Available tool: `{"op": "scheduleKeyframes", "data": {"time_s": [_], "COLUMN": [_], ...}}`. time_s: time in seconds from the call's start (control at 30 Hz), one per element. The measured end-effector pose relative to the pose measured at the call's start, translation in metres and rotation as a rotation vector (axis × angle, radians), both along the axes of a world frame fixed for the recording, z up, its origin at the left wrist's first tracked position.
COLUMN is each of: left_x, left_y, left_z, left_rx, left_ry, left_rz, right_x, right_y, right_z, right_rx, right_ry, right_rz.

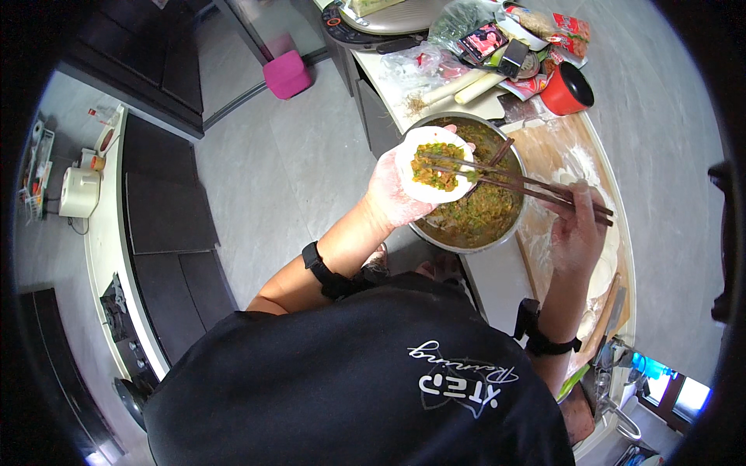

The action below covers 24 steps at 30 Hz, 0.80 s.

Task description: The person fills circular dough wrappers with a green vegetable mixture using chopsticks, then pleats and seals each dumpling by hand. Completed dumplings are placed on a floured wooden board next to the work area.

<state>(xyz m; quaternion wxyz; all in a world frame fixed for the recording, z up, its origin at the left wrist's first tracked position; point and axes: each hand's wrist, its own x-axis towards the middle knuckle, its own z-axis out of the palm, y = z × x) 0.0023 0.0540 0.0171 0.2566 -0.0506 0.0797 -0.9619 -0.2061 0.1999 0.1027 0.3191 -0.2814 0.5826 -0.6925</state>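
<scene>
On the palm of my left hand [390,192] lies a round white dough wrapper [408,183], with a mound of chopped green and brown filling [431,154] in its middle. My right hand [577,227] grips a pair of dark wooden chopsticks [542,189], whose tips reach into that filling. Beneath the wrapper, a steel bowl [520,215] holds more of the same filling. Another pair of dark sticks [502,152] stands in the bowl, partly hidden by the wrapper. To the bowl's right is a floured wooden board [536,140] with several flat dough wrappers [603,271], partly covered by my right hand.
A rolling pin [603,317] and a knife [616,309] lie at the board's near end. Beyond the bowl are leeks [460,87], a red cup [562,90], a phone [484,42], plastic bags and an electric griddle [396,20]. A pink stool [287,74] stands on the floor.
</scene>
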Motion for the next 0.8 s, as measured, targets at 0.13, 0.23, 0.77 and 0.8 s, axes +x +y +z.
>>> {"op": "scheduleKeyframes", "data": {"time_s": [0.13,0.23,0.77,0.8], "left_x": [-0.001,0.001,-0.004,-0.006], "left_y": [0.000,0.000,-0.002,-0.002], "left_z": [0.000,0.001,-0.001,0.000], "left_rx": [-0.084,-0.071,-0.025,-0.020], "left_ry": [-0.013,-0.001,-0.102,-0.115], "left_rz": [0.000,-0.001,0.160,0.172], "right_x": [0.004,0.000,0.000,0.008], "right_y": [-0.008,-0.007,-0.002,-0.002], "right_z": [-0.009,-0.011,-0.034,-0.039], "right_rx": [0.049,0.079,-0.010,0.017], "right_ry": [0.045,0.040,-0.195,-0.222], "right_rz": [-0.007,-0.033,-0.274,-0.283]}}
